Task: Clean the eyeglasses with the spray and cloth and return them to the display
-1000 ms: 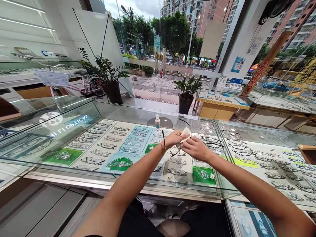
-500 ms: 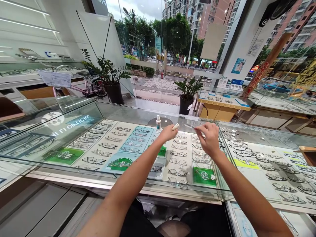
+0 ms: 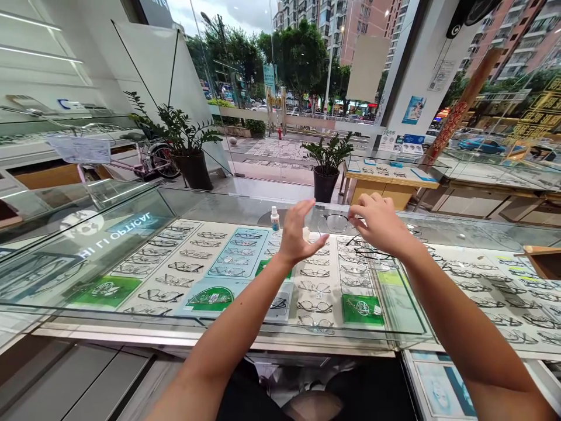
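Observation:
Over the glass display case (image 3: 245, 334), my right hand (image 3: 377, 225) pinches a pair of thin-framed glasses (image 3: 336, 223) at their right side. Just left of the lenses, my left hand (image 3: 298, 233) is open, its thumb and fingers spread apart. A small white piece (image 3: 305, 233), perhaps a cloth, shows by my left palm; whether the hand touches it is unclear. Behind my left hand a small white spray bottle (image 3: 274, 219) stands upright on the glass. Rows of eyeglasses (image 3: 315, 273) lie inside the case below both hands.
Green cards (image 3: 362, 310) and a light blue tray (image 3: 234, 252) lie among the frames in the case. Beyond it stand two potted plants (image 3: 326, 184), a pink bicycle (image 3: 140, 161) and a wooden display table (image 3: 385, 196). Another glass case extends to the right.
My left hand has opened from its grip on the white piece. The glasses in my right hand now face me, with their lenses visible. The view has shifted slightly.

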Motion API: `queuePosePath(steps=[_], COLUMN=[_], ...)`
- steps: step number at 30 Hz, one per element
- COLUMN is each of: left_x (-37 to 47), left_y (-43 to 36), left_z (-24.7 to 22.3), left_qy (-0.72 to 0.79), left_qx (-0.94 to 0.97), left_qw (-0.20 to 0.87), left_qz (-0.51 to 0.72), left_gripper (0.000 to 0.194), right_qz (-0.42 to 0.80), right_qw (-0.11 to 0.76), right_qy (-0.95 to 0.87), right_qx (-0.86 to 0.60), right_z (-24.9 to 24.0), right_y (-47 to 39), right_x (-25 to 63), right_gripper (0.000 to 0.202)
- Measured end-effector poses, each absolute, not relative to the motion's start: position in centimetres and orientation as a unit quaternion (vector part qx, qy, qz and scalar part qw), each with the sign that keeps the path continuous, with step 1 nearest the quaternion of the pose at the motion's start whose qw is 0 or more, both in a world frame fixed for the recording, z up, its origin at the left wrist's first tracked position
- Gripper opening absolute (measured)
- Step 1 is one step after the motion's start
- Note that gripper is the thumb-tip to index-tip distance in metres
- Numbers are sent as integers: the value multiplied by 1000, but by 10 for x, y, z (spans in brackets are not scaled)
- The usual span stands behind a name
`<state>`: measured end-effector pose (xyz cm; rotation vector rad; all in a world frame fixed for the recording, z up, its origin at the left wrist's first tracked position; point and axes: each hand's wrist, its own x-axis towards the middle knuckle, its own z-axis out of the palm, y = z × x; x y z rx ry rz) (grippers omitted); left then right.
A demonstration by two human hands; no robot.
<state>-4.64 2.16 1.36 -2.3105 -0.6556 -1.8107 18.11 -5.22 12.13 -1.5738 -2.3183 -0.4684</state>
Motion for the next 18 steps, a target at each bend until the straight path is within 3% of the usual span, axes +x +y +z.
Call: queuePosePath(steps=[3, 11, 16, 18], left_x=[-41, -34, -37, -40], left_y=[16, 15, 10, 12], left_z=[14, 10, 24, 35], left_qy=[-204, -224, -233, -237], left_qx=[-796, -767, -733, -720], left_qw=[44, -79, -163, -177], left_qz=[-568, -597, -618, -627], left_gripper=[82, 55, 52, 52], right_qz=[-153, -48, 23, 64], right_qw=[123, 123, 239, 310], right_qy=[-814, -806, -804, -795], right_qx=[-547, -577, -544, -517], right_z=[124, 128, 139, 144], right_y=[-51, -49, -50, -52], right_x=[176, 162, 169, 179], right_gripper=[20, 22, 19, 30])
